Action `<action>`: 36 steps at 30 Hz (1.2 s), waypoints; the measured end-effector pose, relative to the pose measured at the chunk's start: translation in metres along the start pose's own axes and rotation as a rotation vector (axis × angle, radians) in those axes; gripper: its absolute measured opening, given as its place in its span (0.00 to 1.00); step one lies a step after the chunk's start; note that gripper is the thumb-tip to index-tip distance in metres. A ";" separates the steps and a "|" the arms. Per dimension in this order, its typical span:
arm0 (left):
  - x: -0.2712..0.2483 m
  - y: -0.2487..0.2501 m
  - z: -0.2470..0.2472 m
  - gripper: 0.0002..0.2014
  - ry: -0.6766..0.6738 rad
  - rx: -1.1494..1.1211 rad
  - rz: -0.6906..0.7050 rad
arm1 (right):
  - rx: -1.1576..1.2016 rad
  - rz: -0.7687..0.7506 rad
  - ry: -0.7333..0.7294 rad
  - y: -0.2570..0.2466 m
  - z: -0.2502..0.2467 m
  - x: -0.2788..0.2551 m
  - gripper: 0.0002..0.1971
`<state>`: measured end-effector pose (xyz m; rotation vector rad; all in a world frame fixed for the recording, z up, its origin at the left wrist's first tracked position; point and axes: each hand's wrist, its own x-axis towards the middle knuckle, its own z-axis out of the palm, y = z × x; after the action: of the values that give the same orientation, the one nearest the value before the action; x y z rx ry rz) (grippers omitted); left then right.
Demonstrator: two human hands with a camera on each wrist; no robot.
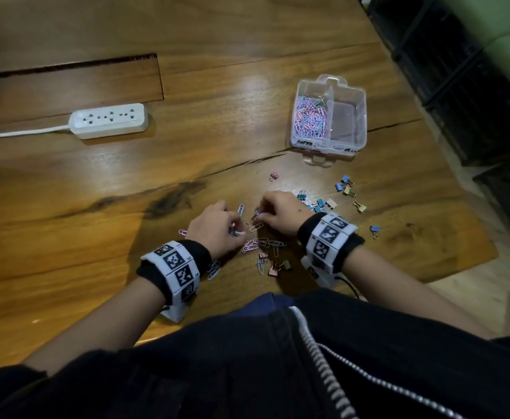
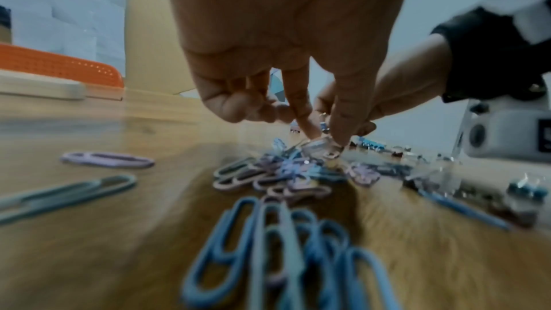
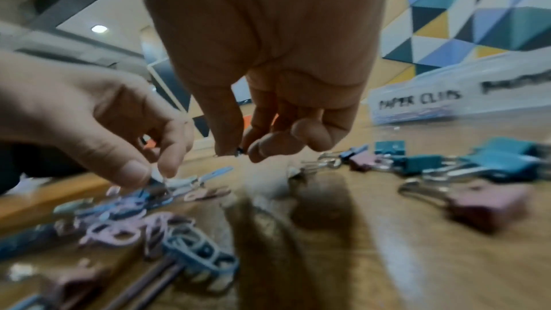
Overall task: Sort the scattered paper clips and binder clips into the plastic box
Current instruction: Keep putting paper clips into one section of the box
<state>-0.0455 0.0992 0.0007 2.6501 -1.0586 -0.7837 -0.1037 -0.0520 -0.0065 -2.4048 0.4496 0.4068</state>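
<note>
Pastel paper clips (image 1: 261,243) lie scattered on the wooden table between my hands. My left hand (image 1: 235,231) pinches a few paper clips (image 2: 323,150) between thumb and forefinger just above the pile. My right hand (image 1: 258,213) pinches a small blue paper clip (image 3: 239,150) at its fingertips, close to the left hand. Blue, pink and yellow binder clips (image 1: 323,204) lie to the right of my right hand. The clear plastic box (image 1: 355,128) stands farther back on the right. Its left compartment holds many paper clips (image 1: 309,116) and its right compartment looks empty.
A white power strip (image 1: 110,120) with its cord lies at the back left. A lone blue binder clip (image 1: 374,229) sits near the table's right edge (image 1: 447,182). More paper clips (image 1: 214,269) lie by my left wrist. An orange basket (image 2: 59,65) stands beyond the table.
</note>
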 end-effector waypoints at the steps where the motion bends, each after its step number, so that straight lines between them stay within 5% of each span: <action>1: 0.002 0.002 -0.002 0.11 0.006 -0.091 0.001 | 0.066 0.024 0.027 0.005 -0.004 -0.004 0.09; 4: 0.010 0.013 -0.007 0.08 0.010 -0.196 0.030 | 0.318 0.119 0.124 0.024 -0.017 -0.015 0.03; 9: 0.017 0.019 -0.008 0.12 -0.120 0.134 0.134 | 0.545 0.295 0.297 0.060 -0.034 -0.028 0.11; 13: 0.018 0.015 -0.006 0.12 -0.187 0.116 0.116 | 0.588 0.369 0.385 0.076 -0.041 -0.041 0.14; 20: 0.014 0.009 -0.005 0.07 -0.186 0.040 0.111 | 0.251 0.550 0.023 0.070 -0.045 -0.068 0.12; 25: 0.016 0.014 -0.011 0.11 -0.207 -0.061 0.064 | 0.146 0.530 0.071 0.064 -0.030 -0.064 0.14; 32: 0.034 0.055 -0.024 0.11 -0.082 -0.557 0.085 | 0.028 0.401 0.259 0.048 -0.027 -0.063 0.15; 36: 0.039 0.038 -0.037 0.16 -0.049 -0.248 0.114 | 0.004 0.301 -0.007 0.030 -0.022 -0.059 0.13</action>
<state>-0.0249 0.0439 0.0294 2.3546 -1.0400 -0.8959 -0.1650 -0.0757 0.0170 -2.3353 0.8129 0.5438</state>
